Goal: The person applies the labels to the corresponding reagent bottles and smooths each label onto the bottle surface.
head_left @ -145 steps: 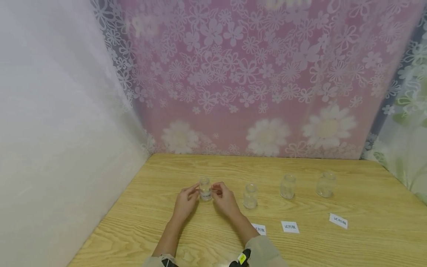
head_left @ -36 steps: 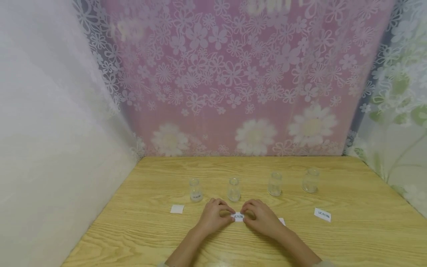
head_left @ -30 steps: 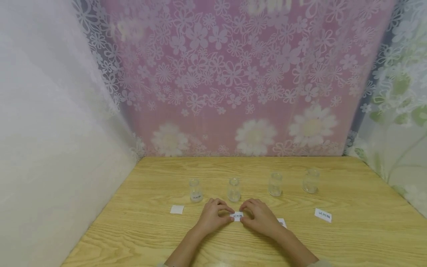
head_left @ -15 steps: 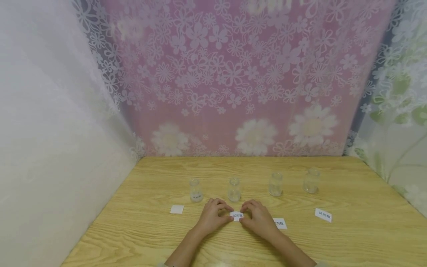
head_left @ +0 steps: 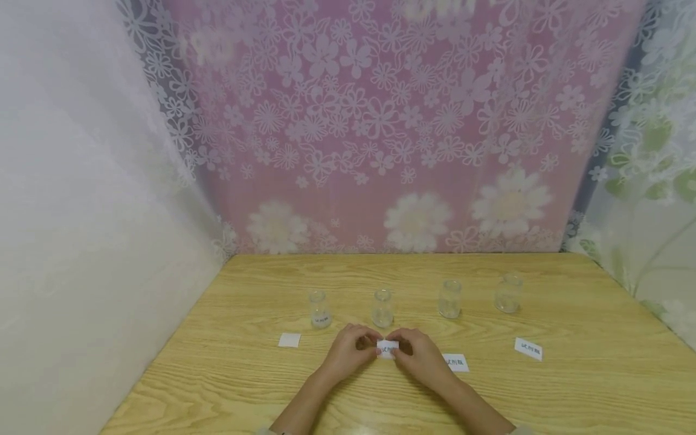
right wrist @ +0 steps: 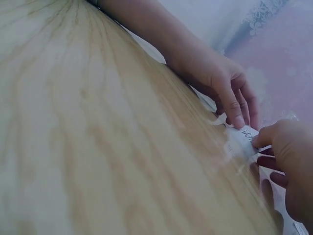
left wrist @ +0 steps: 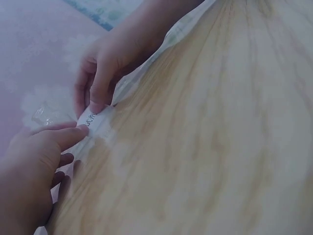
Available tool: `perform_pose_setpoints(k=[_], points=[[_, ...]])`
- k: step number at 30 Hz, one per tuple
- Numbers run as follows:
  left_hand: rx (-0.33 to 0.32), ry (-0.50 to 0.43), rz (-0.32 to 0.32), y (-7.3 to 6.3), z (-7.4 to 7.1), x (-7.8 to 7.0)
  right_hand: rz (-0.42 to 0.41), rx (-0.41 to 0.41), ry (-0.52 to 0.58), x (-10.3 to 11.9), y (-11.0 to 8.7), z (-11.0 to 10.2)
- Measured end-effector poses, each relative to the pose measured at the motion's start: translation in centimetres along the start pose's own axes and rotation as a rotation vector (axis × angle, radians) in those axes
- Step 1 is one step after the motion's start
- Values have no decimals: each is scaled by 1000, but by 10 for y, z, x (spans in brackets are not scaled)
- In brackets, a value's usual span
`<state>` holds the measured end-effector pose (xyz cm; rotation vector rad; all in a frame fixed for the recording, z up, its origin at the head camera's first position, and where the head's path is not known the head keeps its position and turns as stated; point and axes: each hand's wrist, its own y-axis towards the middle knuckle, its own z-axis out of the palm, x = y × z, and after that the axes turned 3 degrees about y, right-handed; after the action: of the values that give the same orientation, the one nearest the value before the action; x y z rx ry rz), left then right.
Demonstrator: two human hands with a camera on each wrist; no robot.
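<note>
While two hands work together, one white paper label sits between them. Four clear glass jars stand upright past it on the wood-grain table, open mouths up. The first jar, at 10 o'clock from the label, has dark letters low on its side. The second jar is at 12, and the third jar and fourth jar are both near 2. Only the table shows through their glass.

The label's long way runs from 9 to 3 o'clock. Its letters face the person, their tops toward 12. The left hand pinches the 9 o'clock end; the right hand pinches the 3 o'clock end, hiding some letters. I cannot tell if the label touches the table.

A white paper square lies at 9. Near 3, a slanted label points from 10 to 4.
</note>
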<state>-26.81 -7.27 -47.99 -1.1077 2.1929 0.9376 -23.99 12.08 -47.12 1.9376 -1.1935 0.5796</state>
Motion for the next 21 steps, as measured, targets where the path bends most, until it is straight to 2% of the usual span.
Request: perform_pose_setpoints(k=[3,6,12,21], points=[[-15,-113,-40,1,0,0,24,-23,97,1,1,0],[-32,-188,-74,1,0,-2,27,-52,149,2,2,-1],[-24,-233,-133,1,-3,-9,3,-87,167,4,1,-3],[27,-302,-106,-4,-18,-40,-9,-97,208,3,2,-3]])
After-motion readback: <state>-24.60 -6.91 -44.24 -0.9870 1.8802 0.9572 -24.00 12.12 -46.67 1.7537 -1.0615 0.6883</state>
